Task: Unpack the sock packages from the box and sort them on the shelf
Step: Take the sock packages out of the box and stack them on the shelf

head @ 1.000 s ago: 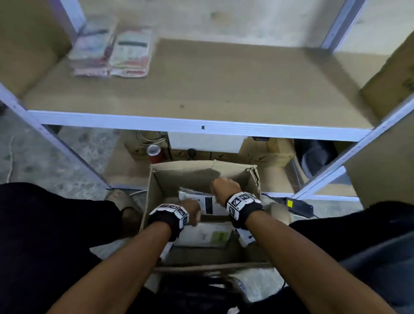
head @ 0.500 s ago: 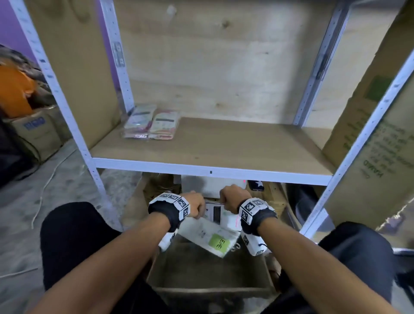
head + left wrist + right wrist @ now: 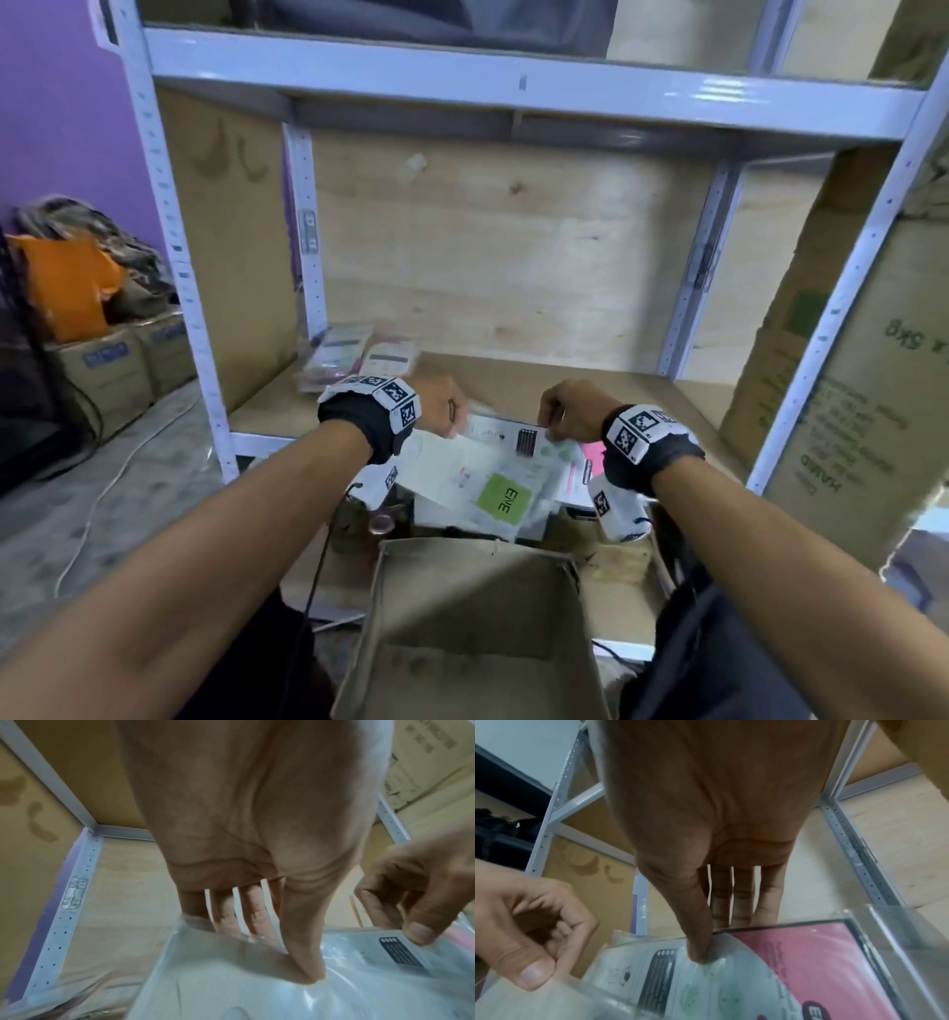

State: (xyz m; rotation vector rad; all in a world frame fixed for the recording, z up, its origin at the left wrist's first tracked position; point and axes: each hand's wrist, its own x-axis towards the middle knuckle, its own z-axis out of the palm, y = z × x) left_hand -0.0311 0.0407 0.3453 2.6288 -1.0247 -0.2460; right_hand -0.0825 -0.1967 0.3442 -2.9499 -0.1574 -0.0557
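Both hands hold a bundle of clear plastic sock packages (image 3: 500, 478) above the cardboard box (image 3: 462, 637), at the front edge of the wooden shelf (image 3: 590, 390). My left hand (image 3: 444, 411) pinches the bundle's left top edge, thumb on the white package (image 3: 231, 983). My right hand (image 3: 565, 411) pinches the right top edge, thumb on the green-printed package (image 3: 706, 990), with a pink package (image 3: 829, 973) beside it. A green label shows on the front package. Two sock packages (image 3: 359, 354) lie at the shelf's back left.
White metal uprights (image 3: 169, 246) frame the shelf, with another shelf board (image 3: 513, 87) overhead. A large cardboard carton (image 3: 847, 390) stands at the right. Boxes and an orange bag (image 3: 67, 288) sit on the floor at the left. A white cable trails over the floor.
Both hands have lifted the bundle of packages out of the box and up to shelf height. The head view has tilted upward, showing more of the shelf.
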